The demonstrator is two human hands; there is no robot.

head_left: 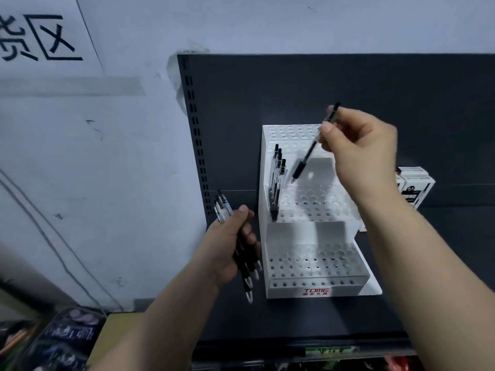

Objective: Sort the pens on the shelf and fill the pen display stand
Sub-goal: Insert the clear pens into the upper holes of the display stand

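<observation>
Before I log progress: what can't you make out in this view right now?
Head view only:
- Pen bundle in the left hand: count unclear; fingers cover the overlapping barrels.
- Standing pens in the display stand: they overlap, count unclear.
- White boxes: partly behind the right forearm, print too small.
- Held pen in the right hand: target hole unclear.

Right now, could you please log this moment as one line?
left hand: grips pen bundle | right hand: pinches single pen, tip over middle tier | stand: slotted pens at middle tier's left
</observation>
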